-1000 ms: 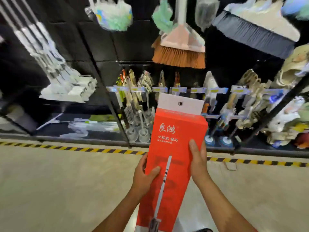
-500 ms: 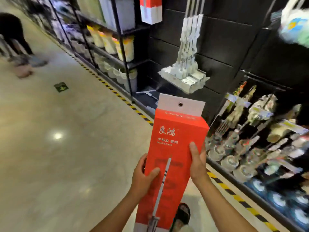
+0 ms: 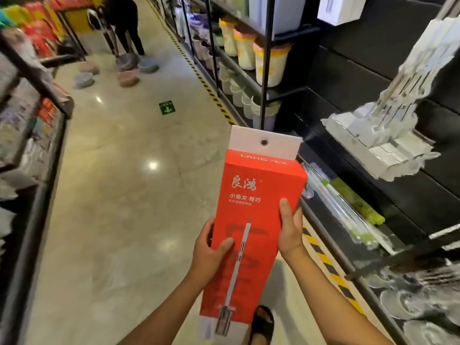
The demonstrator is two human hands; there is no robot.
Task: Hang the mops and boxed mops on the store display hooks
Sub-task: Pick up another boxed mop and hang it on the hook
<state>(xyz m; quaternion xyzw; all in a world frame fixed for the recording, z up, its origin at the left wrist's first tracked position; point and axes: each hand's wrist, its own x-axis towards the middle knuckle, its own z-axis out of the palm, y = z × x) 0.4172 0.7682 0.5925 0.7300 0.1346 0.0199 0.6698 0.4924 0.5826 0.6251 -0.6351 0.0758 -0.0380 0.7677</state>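
Note:
I hold a tall red boxed mop (image 3: pixel 258 195) upright in front of me, its white hang tab with a round hole at the top. My left hand (image 3: pixel 211 250) grips its left edge, thumb across the front. My right hand (image 3: pixel 290 227) grips the right edge a bit higher. A bundle of white flat mops (image 3: pixel 388 120) hangs on the black display wall to the right. A white box (image 3: pixel 341 8) hangs at the top right, partly cut off by the frame.
A shelf rack with buckets (image 3: pixel 271 63) stands right of the aisle; packaged mops (image 3: pixel 348 210) lie on the low black ledge. Yellow-black tape (image 3: pixel 331 267) edges the floor. A person (image 3: pixel 122 21) bends over basins far down the aisle. Shelving (image 3: pixel 29 135) lines the left.
The view has swung left, from the brush and broom display to looking down the aisle. The box and both hands have kept the same grip and place before me.

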